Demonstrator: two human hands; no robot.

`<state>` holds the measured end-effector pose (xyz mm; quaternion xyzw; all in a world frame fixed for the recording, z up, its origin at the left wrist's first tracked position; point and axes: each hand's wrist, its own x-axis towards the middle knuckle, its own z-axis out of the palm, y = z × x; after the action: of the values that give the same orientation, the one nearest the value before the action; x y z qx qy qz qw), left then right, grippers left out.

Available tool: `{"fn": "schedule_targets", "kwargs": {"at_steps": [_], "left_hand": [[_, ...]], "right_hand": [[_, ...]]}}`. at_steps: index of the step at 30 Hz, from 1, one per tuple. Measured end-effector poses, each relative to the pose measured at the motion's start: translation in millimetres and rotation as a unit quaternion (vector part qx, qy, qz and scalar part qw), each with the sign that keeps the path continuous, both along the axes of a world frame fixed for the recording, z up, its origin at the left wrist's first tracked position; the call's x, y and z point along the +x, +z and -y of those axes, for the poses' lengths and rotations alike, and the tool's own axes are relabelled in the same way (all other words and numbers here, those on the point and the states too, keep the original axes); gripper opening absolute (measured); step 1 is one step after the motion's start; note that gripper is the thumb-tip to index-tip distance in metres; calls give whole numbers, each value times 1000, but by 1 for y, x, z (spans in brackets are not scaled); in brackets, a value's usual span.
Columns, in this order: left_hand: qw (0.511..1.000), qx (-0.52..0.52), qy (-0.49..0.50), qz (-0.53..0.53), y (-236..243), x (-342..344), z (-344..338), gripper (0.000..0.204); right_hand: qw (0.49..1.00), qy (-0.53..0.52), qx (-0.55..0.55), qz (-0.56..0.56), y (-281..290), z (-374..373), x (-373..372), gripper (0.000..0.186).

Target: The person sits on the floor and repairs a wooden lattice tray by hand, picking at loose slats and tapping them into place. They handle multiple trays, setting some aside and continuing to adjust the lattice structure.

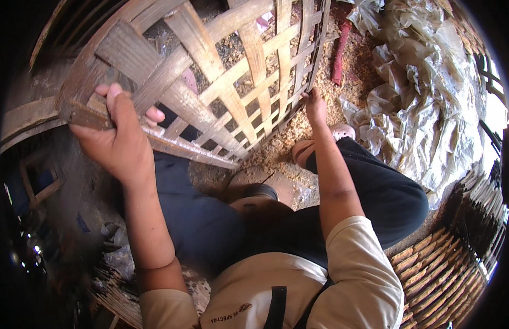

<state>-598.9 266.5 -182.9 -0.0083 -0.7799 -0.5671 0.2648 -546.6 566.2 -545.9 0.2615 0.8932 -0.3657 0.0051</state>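
A large woven bamboo lattice panel with a wooden frame stands tilted in front of me, filling the upper middle. My left hand is wrapped round the frame's near left corner, thumb on top and fingertips showing through the lattice. Farther right, my right hand closes on the panel's right edge, low down near the floor; some of its fingers are hidden. Through the gaps between the slats I see floor litter and a small patch of pink.
Crumpled clear plastic sheeting is heaped at the right. A red stick-like piece lies on shavings beside the panel. Bamboo slats lie lower right. My bent legs and sandalled foot are close below the panel.
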Motion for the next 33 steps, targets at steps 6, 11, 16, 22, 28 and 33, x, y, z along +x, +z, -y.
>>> {"fn": "schedule_targets", "kwargs": {"at_steps": [6,11,16,22,28,33], "left_hand": [[999,32,-16,20,-3,-6,4,22],[998,53,-42,-5,-8,-11,9,22],[995,56,-75,-32,-12,-11,14,28],[985,101,-111,-85,-21,-11,17,33],[985,92,-104,-99,-23,-15,17,30],[987,85,-97,-94,-21,-14,16,30]], "right_hand": [[999,-28,3,-36,7,4,11,24],[981,-167,66,68,17,52,50,27],[969,-122,-94,191,34,149,113,31],[968,92,-194,128,62,184,133,28],[961,224,-138,88,101,177,129,19],[963,259,-64,41,100,192,137,23]]}}
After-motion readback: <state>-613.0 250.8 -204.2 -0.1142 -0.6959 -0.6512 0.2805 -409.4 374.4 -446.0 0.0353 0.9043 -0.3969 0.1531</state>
